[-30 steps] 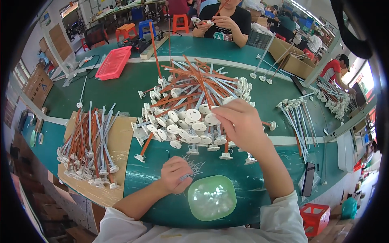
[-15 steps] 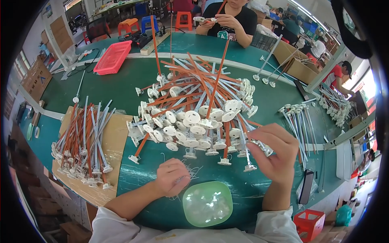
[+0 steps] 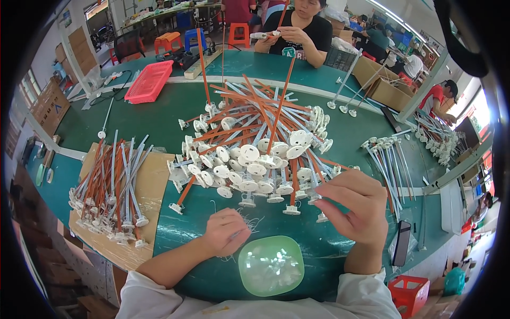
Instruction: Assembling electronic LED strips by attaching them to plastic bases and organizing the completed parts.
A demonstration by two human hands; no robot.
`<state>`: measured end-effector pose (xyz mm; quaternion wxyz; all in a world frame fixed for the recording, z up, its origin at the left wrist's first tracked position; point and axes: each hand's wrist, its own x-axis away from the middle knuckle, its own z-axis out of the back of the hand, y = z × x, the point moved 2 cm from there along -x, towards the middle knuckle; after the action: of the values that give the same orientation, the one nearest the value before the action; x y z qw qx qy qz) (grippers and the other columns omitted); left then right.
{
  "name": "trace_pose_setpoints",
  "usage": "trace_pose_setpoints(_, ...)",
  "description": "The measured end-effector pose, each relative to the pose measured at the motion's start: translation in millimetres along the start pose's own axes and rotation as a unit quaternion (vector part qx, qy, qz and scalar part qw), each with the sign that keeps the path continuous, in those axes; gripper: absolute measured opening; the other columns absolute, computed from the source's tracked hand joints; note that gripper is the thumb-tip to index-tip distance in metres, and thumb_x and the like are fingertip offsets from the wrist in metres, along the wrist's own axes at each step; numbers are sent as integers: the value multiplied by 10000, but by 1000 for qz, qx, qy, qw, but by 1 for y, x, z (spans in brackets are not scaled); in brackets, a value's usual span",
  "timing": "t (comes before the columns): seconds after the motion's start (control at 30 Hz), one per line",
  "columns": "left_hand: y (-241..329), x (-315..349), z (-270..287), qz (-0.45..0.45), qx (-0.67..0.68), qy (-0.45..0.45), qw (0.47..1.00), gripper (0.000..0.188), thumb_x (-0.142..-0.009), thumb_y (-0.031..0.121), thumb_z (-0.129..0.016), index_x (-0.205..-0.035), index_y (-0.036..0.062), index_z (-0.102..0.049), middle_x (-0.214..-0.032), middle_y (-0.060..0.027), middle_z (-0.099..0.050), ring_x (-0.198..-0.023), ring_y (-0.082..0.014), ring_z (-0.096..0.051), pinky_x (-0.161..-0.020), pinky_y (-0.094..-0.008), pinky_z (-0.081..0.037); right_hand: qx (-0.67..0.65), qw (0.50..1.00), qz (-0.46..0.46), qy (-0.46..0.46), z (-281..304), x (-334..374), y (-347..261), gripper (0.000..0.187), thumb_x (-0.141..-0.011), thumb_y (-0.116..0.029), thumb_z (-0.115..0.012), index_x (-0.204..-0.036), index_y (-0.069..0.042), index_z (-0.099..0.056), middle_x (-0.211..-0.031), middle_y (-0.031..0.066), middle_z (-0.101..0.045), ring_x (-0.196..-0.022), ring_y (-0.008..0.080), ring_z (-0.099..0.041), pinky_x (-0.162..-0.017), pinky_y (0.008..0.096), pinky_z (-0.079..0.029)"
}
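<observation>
A large pile of orange and silver flat rods with round white bases lies in the middle of the table, most bases facing me. At its near right edge my right hand is closed, thumb and forefinger pinched beside a rod's white base; what sits between the fingertips is too small to make out. My left hand is curled closed in front of the pile, its contents hidden. Thin white strands lie on the table beside it. Between my forearms stands a light green bowl with shiny clear pieces inside.
More rods lie on a cardboard sheet at left. At right are a rod bundle and a dark phone-like slab. A red basket stands farther back. Across the table a person handles a rod.
My right hand has turned and shifted slightly left and down; the shiny piece seen in it before is now mostly hidden. The left hand stays nearly in place.
</observation>
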<state>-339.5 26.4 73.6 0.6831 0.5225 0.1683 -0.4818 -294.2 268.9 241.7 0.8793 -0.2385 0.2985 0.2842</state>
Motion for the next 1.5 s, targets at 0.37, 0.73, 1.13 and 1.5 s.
trace_pose_setpoints(0.37, 9, 3, -4, -7, -8, -3, 1000, 40, -721, -1, -652, -701, 18, -623, -666, -87, -609, -587, -260, -581, -547, -325, -474, -8, 999, 29, 32, 18, 9, -26, 254, -579, -45, -801, -812, -22, -702, -731, 85, -662, -638, 240, -616, -579, 308, -472)
trace_pose_setpoints(0.73, 107, -5, 22, -131, -153, -37, 979, 120, -712, 63, -736, -752, 39, -625, -698, -83, -600, -655, -271, -588, -591, -359, -445, 33, 998, 45, 39, 80, 86, -94, 177, -628, -18, -777, -785, -25, -694, -714, 85, -657, -612, 223, -619, -546, 296, -465)
trace_pose_setpoints(1.13, 120, 140, 67, 138, -291, 45, 946, 184, -775, 29, -704, -656, 3, -567, -586, -122, -540, -536, -270, -534, -498, -355, -389, -40, 966, -234, 107, 100, 219, -58, 99, -788, -20, -714, -816, 55, -657, -719, 76, -662, -664, 103, -606, -609, 235, -457)
trace_pose_setpoints(1.5, 119, 144, 68, 131, -283, 27, 950, 245, -784, 52, -695, -610, 37, -525, -526, -90, -491, -485, -251, -488, -464, -362, -348, -1, 944, -310, 110, 31, 279, -83, 85, -784, -25, -704, -747, 35, -656, -647, 83, -646, -594, 116, -605, -570, 244, -457)
